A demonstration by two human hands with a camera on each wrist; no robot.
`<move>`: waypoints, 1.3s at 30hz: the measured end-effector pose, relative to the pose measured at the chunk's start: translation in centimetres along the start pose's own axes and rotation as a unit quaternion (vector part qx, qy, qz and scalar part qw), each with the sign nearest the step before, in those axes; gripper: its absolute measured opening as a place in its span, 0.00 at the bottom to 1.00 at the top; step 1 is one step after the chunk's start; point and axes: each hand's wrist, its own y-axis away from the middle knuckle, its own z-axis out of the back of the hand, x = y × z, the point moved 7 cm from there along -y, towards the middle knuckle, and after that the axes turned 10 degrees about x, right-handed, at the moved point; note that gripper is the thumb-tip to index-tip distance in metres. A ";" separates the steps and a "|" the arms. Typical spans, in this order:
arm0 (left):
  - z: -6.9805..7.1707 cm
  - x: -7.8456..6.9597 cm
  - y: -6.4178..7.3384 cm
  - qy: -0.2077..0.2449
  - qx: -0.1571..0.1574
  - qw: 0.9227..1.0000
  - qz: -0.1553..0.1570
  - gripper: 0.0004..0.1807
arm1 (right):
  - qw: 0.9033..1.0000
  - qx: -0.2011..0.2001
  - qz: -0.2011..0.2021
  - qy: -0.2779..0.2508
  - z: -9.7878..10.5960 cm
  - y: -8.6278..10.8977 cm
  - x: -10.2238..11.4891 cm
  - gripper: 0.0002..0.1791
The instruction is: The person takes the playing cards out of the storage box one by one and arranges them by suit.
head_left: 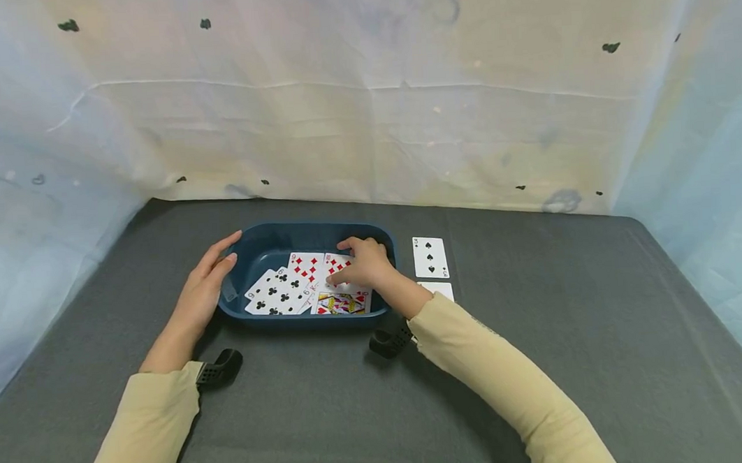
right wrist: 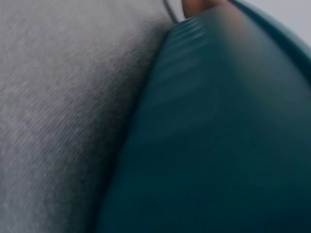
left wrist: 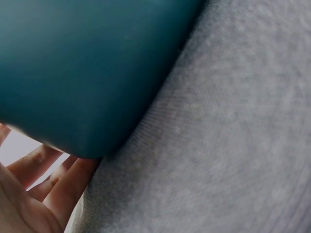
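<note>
A dark blue oval plastic basin [head_left: 306, 320] stands on the grey cloth with several playing cards face up inside. Among them are a nine of diamonds [head_left: 305, 264], black club cards [head_left: 273, 292] and a red-and-yellow face card [head_left: 343, 303]. My left hand [head_left: 200, 289] rests at the basin's left end, its fairly straight fingers against the outer wall in the left wrist view. Inside the right half, my right hand [head_left: 366, 263] reaches over a diamond card [head_left: 336, 262], thumb and forefinger spread apart. The hand hides part of that card.
Right of the basin lies a three of spades [head_left: 430, 258] on the grey cloth [head_left: 539, 320]. Just below it is another white card [head_left: 438, 290], partly hidden by my right forearm. A pale patterned curtain [head_left: 365, 120] hangs behind and at both sides.
</note>
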 end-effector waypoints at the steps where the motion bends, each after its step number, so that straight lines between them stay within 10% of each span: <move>1: 0.0 0.0 0.0 0.000 0.000 1.000 0.001 0.29 | 1.000 -0.002 -0.005 0.010 0.0 0.0 0.0 0.35; 12: 0.1 0.0 0.0 0.000 -0.004 1.000 0.004 0.29 | 0.996 -0.037 -0.011 0.081 0.0 0.5 0.3 0.33; 25: 0.0 -0.4 0.1 0.000 -0.001 1.000 -0.005 0.29 | 0.990 0.015 -0.035 0.139 -0.7 0.3 0.3 0.29; 39: 0.0 -0.2 0.2 0.005 0.005 1.000 -0.004 0.29 | 0.996 0.047 0.026 0.066 -1.0 0.3 0.7 0.12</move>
